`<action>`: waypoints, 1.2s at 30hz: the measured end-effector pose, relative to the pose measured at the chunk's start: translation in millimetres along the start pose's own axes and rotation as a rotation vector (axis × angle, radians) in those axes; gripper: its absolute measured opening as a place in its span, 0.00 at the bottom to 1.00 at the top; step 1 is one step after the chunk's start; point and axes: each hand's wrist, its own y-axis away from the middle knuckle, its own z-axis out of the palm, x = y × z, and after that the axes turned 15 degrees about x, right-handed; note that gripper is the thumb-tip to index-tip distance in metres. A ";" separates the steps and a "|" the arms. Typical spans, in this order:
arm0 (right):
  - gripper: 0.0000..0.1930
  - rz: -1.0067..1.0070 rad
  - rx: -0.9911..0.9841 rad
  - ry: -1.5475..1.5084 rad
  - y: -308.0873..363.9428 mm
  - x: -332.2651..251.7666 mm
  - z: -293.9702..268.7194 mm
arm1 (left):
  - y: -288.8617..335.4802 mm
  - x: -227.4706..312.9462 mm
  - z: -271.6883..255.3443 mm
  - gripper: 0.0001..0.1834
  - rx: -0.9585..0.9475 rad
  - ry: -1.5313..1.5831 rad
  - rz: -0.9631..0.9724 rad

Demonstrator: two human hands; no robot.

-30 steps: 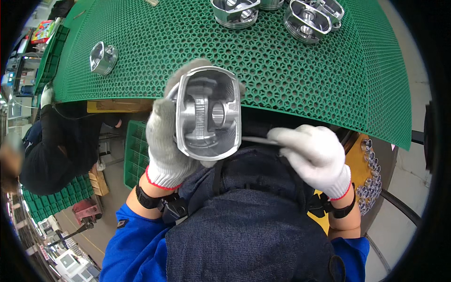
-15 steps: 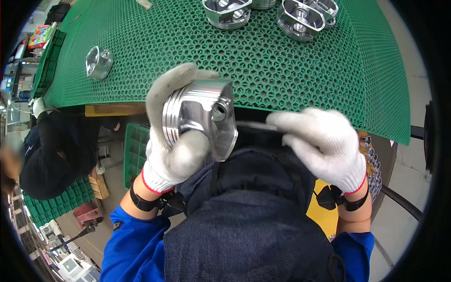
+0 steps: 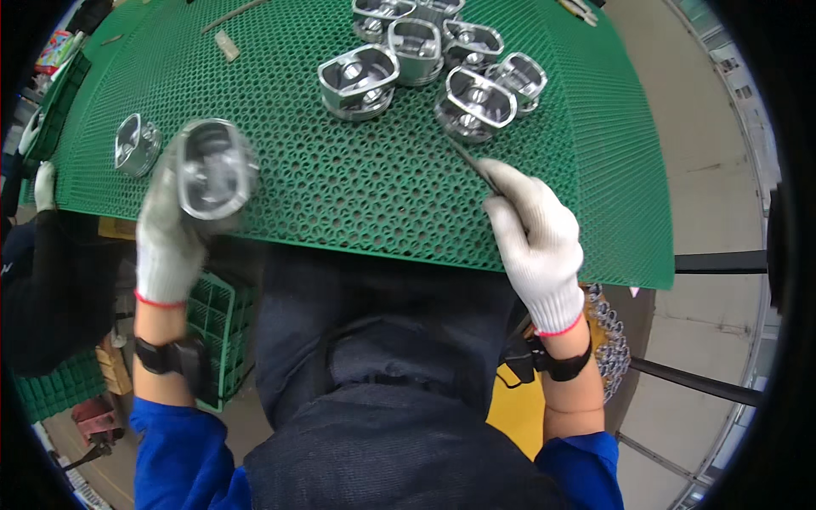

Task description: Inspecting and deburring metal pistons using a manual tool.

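"Green mesh matting (image 3: 365,204) spreads beneath a cluster of silvery pistons (image 3: 416,42). Where are the hands?"

"At left, the gloved left hand (image 3: 168,238) grips a metal piston (image 3: 212,170) over the mat's near edge, hollow side toward the camera. The right hand (image 3: 540,234) pinches a thin dark tool (image 3: 472,163), its tip beside the cluster's nearest piston (image 3: 474,100); whether they touch, one cannot tell."

"What might go wrong?"

"A lone piston (image 3: 138,146) stands near the left hand; a sideways swing could knock metal on metal. A careless push of the tool could scratch the nearest one."

"And what escapes the lens?"

"Blur smears the held piece, left fingers hide behind it, the glove covers the tool's rear end, and the top edge crops the farthest pistons."
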 end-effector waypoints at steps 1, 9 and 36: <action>0.17 -0.015 0.046 0.008 -2.6 7.0 2.7 | -19.8 -2.1 -16.6 0.28 0.068 -0.075 0.062; 0.17 -0.112 -0.018 0.409 -41.7 41.6 22.1 | -21.1 -16.3 -46.2 0.25 0.246 -0.520 0.655; 0.14 0.093 -0.275 -0.429 44.4 -32.6 15.3 | 68.4 -25.0 36.0 0.44 -0.651 0.848 -0.760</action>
